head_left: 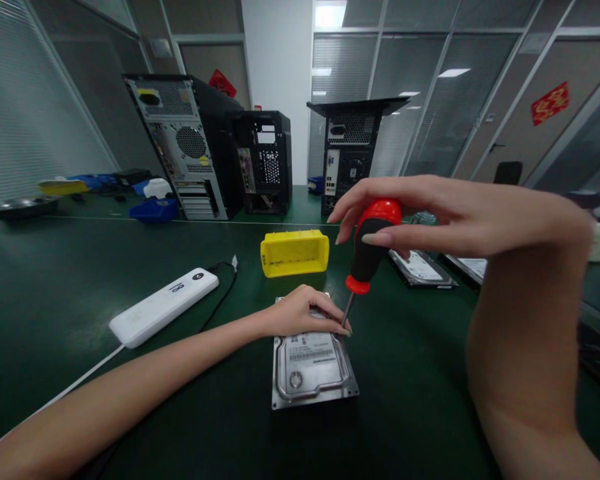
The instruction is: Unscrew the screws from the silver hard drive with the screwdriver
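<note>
A silver hard drive (313, 373) lies label up on the green table in front of me. Across its far half rests my left hand (300, 312), with thumb and fingers pinched around the tip of the screwdriver at the drive's right edge. My right hand (405, 217) grips the red and black handle of the screwdriver (367, 257) from above. The shaft leans, its lower end down at the drive's edge between my left fingertips. Those fingers hide the tip and whatever sits under it.
Behind the drive stands a yellow bin (295, 255). A white power strip (165, 307) with its cable lies left. More hard drives (423, 269) are at right. Computer cases (180, 147) line the back, near a blue bin (154, 210) and a metal bowl (23, 207).
</note>
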A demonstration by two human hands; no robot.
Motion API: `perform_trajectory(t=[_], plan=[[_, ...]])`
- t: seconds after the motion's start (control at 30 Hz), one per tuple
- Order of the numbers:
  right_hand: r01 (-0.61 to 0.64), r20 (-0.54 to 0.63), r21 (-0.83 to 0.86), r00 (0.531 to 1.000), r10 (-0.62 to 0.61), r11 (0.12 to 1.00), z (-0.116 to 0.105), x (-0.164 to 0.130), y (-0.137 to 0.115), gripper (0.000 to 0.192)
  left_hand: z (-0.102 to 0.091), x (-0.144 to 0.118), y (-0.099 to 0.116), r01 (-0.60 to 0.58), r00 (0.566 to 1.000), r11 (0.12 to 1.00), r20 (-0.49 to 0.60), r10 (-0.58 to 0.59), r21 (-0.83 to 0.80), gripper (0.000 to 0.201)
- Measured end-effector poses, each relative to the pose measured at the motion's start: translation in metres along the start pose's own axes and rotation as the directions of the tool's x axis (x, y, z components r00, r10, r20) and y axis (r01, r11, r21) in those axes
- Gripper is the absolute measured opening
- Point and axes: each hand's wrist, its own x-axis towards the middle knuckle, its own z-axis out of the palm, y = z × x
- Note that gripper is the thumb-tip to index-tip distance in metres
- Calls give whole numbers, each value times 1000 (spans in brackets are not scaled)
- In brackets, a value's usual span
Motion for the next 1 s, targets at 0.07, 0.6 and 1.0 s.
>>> perform_trajectory(t=[0.07, 0.6, 1.0], plan=[[-17, -6, 20, 1000, 17, 1000, 1, 3, -1, 46, 0, 0, 1, 6, 1000, 1000, 4, -6, 1, 14], [-18, -101, -90, 995, 9, 996, 5, 11, -4, 36, 2, 0, 2, -34, 999, 997, 20, 33, 65, 15], [-4, -6, 61, 1000, 5, 998, 3, 5, -6, 32, 0, 1, 3, -16, 1000, 998, 4, 16, 66, 14]])
